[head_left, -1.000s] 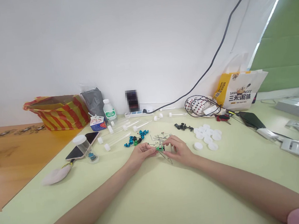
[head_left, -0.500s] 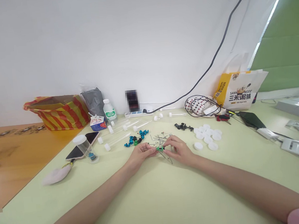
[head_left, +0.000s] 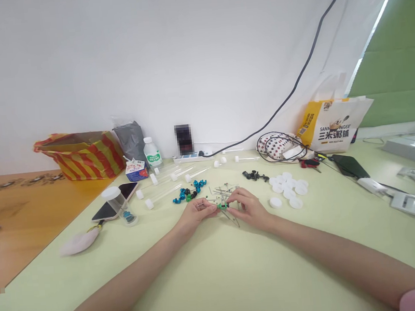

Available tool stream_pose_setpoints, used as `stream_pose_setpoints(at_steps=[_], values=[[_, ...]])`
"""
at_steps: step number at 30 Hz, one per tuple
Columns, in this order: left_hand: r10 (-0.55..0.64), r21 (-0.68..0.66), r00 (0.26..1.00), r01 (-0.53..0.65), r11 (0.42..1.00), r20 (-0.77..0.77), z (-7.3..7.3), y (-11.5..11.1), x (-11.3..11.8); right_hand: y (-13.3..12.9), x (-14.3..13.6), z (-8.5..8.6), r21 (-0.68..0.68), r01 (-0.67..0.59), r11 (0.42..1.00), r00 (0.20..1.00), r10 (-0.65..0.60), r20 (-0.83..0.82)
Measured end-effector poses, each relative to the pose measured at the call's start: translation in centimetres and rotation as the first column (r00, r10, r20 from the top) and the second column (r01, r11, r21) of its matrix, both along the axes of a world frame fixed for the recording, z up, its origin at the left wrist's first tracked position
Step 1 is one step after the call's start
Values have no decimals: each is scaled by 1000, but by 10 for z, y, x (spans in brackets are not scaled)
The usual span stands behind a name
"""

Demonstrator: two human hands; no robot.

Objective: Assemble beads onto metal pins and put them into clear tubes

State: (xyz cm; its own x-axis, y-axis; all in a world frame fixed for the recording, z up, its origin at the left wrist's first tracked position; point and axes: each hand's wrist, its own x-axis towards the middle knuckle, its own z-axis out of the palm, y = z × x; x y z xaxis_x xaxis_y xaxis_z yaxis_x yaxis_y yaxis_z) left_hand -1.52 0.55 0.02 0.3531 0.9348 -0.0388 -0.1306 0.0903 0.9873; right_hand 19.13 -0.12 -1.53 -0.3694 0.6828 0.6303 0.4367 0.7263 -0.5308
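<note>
Between my two hands is a small green and black part (head_left: pixel 223 206), too small to name more exactly. My left hand (head_left: pixel 197 214) pinches its left end with thumb and fingers. The right end is gripped by the fingertips of my right hand (head_left: pixel 249 208). Thin metal rods (head_left: pixel 230 216) lie on the table under and behind my fingers, and some are partly hidden by them. Just beyond my left hand sits a cluster of shiny blue knobs (head_left: pixel 198 185) with a few black and green ones. Several black knobs (head_left: pixel 255 176) lie beyond my right hand.
White round caps (head_left: pixel 288 185) are spread at the right. Clear tubes with white caps (head_left: pixel 163 196) lie at the back left, near an upright clear jar (head_left: pixel 119 206) and a phone (head_left: pixel 105 211). A black cable (head_left: pixel 292 90) slants down to a power strip (head_left: pixel 189 157).
</note>
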Motion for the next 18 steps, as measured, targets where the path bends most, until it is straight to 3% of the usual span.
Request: stream_pose_setpoints(at_steps=[18], values=[[-16, 17, 1000, 16, 1000, -6, -1, 0, -1, 0, 0, 1, 11, 4, 1000, 1000, -4, 22]])
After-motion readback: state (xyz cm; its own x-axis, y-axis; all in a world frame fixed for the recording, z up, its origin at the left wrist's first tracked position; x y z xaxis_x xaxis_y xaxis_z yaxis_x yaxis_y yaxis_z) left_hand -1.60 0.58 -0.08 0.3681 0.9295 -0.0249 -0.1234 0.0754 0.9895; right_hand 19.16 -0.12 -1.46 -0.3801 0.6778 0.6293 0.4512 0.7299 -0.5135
